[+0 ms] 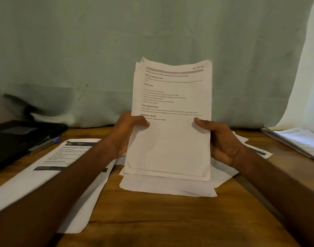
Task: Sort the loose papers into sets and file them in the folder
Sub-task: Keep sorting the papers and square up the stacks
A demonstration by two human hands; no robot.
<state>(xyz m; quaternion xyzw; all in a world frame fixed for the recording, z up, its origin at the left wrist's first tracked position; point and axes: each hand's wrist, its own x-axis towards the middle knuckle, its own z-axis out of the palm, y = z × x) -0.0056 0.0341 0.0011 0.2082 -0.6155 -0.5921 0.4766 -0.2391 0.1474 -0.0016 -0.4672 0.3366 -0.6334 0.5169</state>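
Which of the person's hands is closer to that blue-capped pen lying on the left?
Left. The left hand grips the left edge of the upright paper stack, on the same side as the pen. The right hand grips the stack's right edge, on the far side from the pen.

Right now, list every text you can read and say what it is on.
Held stack, top sheet:
"TASK GOAL"
"TASK DESCRIPTION"
"REQUIRED PROPS"
Its top heading is only partly legible; body lines are too blurred.
Left sheet on the table: title starts "Prepare"; the rest is blurred.
Right pile: too small to read.

Left hand [127, 132], right hand [222, 139] — both bare; forearms bare — unsleeved
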